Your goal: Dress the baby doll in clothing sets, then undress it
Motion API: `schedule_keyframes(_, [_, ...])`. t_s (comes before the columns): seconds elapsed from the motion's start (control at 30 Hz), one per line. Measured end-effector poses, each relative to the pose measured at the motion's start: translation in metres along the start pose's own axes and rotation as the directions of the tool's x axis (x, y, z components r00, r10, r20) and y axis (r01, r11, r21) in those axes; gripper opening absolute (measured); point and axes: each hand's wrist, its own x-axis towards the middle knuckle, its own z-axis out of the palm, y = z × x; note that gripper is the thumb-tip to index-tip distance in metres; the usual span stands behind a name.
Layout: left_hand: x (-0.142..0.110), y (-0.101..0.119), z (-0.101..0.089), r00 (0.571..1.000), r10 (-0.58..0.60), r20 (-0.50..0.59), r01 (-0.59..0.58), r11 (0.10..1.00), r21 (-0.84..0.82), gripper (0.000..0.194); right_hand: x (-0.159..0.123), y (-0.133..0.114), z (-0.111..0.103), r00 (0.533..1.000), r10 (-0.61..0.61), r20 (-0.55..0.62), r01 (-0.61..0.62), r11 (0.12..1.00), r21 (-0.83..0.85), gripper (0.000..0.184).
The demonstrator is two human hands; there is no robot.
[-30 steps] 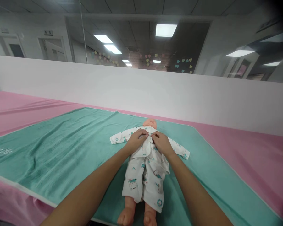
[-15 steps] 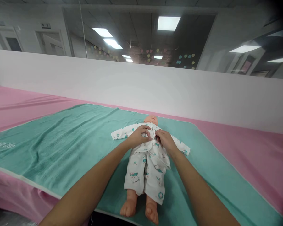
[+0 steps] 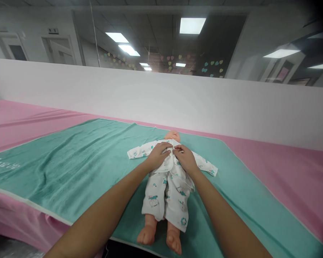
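A baby doll (image 3: 173, 135) lies on its back with its feet toward me. It wears a white pyjama top (image 3: 165, 166) and matching trousers (image 3: 154, 197), both printed with teal figures. Over the chest, my left hand (image 3: 159, 154) is closed on the front edge of the top. Just beside it, my right hand (image 3: 185, 158) pinches the other front edge near the middle line. The fingertips of both hands nearly meet at the front opening. Any fastener between them is too small to make out. The doll's sleeves spread out to both sides, and its bare feet show below the trousers.
A green towel (image 3: 78, 161) lies under the doll, with folds on its left part. Beneath it is a pink cover (image 3: 290, 172). Behind rises a low white wall (image 3: 161, 100), with a window (image 3: 156, 43) above it reflecting ceiling lights.
My right hand has shifted slightly left, closer to my left hand at the front opening. The two front edges of the top now lie nearer together. The doll stays in place.
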Motion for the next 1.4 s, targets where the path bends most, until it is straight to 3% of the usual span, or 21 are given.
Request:
schedule_keyframes(0.13, [0.001,-0.001,0.0,0.999,-0.005,0.033,0.0,0.991,0.134,0.036,0.004,0.004,0.003,1.0,-0.022,-0.015,0.022,0.999,-0.026,0.026])
schedule_keyframes(0.33, [0.002,-0.006,0.002,1.0,0.018,0.013,-0.02,0.985,0.172,0.033,0.005,0.008,0.004,0.998,-0.068,-0.016,0.067,0.995,-0.069,0.029])
schedule_keyframes(0.9, [0.002,-0.009,0.002,0.998,-0.039,-0.058,0.04,0.999,0.017,0.026,0.005,0.007,0.003,0.999,0.038,-0.033,-0.035,0.995,0.095,0.029])
schedule_keyframes(1.23, [0.001,-0.018,0.001,0.999,-0.017,-0.036,0.016,0.999,-0.04,0.026,0.007,0.003,0.002,0.999,0.015,-0.037,-0.015,1.0,0.004,0.028])
schedule_keyframes(1.4, [0.002,-0.021,0.001,0.998,-0.033,-0.044,0.03,0.997,-0.07,0.024,0.015,0.002,0.003,0.999,0.023,0.027,-0.02,0.996,-0.089,0.02])
